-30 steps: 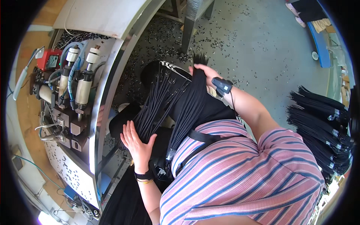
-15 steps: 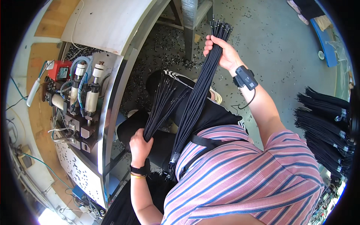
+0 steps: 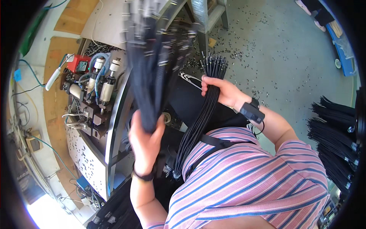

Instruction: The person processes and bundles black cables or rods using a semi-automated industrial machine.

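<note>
My left hand (image 3: 146, 137) is closed round the lower part of a bundle of thin black cables (image 3: 150, 80). Its upper ends fan out, tipped with small bright metal ends and smeared by motion. This bundle rises close to the camera and covers part of the bench. My right hand (image 3: 225, 91) grips a second black cable bundle (image 3: 200, 118) just below its tips. From there the cables curve down across my lap to a tied end (image 3: 176, 173) by my waist. The two bundles are apart.
At left stands a bench with a small press machine (image 3: 95, 91) and a red control box (image 3: 79, 64). Tiny black bits litter the bench and floor (image 3: 259, 45). More cable bundles hang at right (image 3: 333, 133) and lie lower left (image 3: 126, 206). Another person's feet (image 3: 320, 24) show top right.
My left hand has lifted its cable bundle up toward the camera, and its ends have spread. My right hand has drawn its bundle's tips nearer to me, so those cables now bend.
</note>
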`<state>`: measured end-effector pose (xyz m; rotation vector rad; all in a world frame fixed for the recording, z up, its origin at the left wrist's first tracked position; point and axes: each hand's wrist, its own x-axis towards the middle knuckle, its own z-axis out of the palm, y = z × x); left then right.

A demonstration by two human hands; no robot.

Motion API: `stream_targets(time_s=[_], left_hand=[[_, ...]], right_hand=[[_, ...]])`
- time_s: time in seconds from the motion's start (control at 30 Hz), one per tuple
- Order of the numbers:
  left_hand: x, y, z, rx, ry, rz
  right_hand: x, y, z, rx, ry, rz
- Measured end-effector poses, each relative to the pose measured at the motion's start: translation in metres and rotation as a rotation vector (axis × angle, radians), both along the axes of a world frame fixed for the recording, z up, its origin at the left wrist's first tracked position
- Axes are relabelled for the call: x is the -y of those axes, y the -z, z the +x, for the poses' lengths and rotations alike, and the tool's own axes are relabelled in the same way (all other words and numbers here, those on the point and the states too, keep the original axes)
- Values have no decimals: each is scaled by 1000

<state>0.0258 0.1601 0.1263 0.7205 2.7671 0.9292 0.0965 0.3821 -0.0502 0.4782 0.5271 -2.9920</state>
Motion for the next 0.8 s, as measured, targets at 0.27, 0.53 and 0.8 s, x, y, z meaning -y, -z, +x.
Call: stream_targets(time_s=[0.27,0.53,0.8], left_hand=[[-24,54,28,100,483,51],[21,80,17,99,-49,499],[124,72,-7,529,-294,1092]], right_hand=[[16,-67,-4,59,109,306],[139,-151,-84,-90,-82,682],[222,-172,-113,-578,-375,807]])
